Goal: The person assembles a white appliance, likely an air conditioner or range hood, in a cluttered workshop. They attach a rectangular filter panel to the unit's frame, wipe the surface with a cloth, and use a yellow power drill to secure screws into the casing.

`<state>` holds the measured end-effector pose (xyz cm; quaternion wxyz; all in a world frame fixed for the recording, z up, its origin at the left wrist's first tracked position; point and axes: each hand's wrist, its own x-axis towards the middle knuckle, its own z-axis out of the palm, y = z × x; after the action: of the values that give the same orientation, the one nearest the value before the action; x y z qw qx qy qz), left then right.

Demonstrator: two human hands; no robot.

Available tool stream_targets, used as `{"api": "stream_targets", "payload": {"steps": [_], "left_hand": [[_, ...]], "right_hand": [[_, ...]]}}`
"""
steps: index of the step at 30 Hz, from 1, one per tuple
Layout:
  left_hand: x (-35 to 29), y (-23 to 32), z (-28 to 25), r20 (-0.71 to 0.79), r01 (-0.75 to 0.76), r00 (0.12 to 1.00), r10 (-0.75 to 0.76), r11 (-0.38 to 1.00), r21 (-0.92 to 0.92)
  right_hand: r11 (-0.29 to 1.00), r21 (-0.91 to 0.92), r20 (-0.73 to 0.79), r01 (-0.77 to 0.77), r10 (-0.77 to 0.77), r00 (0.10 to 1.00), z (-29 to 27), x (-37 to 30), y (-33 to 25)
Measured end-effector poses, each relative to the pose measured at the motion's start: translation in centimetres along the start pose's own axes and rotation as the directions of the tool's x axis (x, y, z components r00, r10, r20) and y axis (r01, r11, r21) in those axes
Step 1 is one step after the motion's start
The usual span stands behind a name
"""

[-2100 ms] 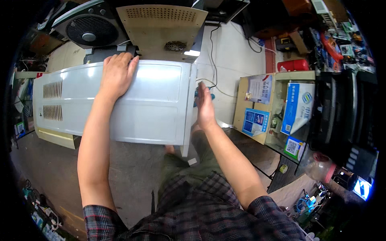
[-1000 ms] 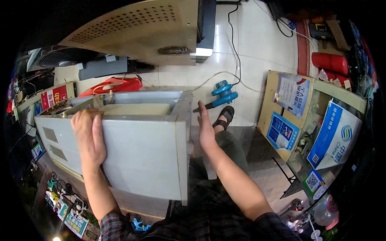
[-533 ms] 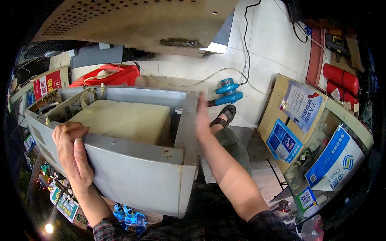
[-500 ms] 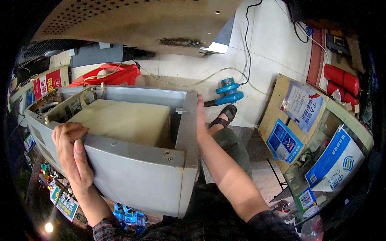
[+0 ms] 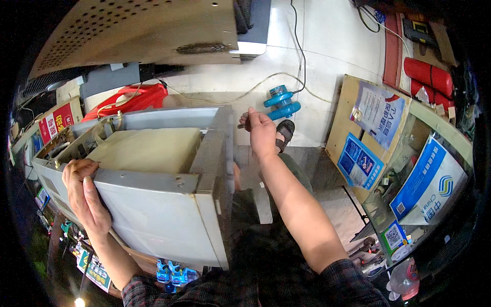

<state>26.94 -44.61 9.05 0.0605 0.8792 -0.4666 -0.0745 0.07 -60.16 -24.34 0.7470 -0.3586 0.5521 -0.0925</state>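
Two bare hands show: at nine o'clock the left hand (image 5: pixel 88 197) has its fingers hooked over the near rim of an open-topped grey metal cabinet (image 5: pixel 158 220), which holds a pale block (image 5: pixel 148 148). Toward twelve, the right hand (image 5: pixel 262 132) stands apart from the cabinet's end, fingers curled; whether they grip anything I cannot tell. Steadying the cabinet seems the step in hand; turning it would call for a second firm hold. Just beyond, at one, lies a blue blower (image 5: pixel 283 105).
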Motion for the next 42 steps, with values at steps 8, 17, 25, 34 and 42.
{"api": "stream_targets", "payload": {"steps": [8,17,25,34,42], "left_hand": [[-0.5,-1.2,-0.2,0.031,0.036,0.999,-0.037,0.998,0.053],[-0.8,0.1,0.0,-0.158,0.022,0.987,-0.045,0.990,-0.141],[-6.5,-0.7,-4.5,-0.461,-0.094,0.886,0.047,0.992,-0.081],[-31.9,1.2,-0.3,-0.230,0.030,0.916,-0.330,0.626,-0.779],[-69.2,-7.0,26.2,0.841,0.807,0.346,-0.416,0.589,-0.040]], "right_hand": [[1.000,-0.023,0.022,-0.001,0.002,1.000,1.6,-0.8,-0.2],[0.812,-0.547,0.174,0.202,-0.126,0.977,-2.8,-7.2,-0.6],[0.284,-0.950,0.157,0.130,0.078,0.984,-13.6,-17.8,4.0],[0.101,-0.995,-0.018,-0.027,0.082,0.996,-18.7,-33.8,6.3],[-0.167,-0.963,0.117,0.210,0.443,0.889,-16.0,-42.1,5.9]]}}
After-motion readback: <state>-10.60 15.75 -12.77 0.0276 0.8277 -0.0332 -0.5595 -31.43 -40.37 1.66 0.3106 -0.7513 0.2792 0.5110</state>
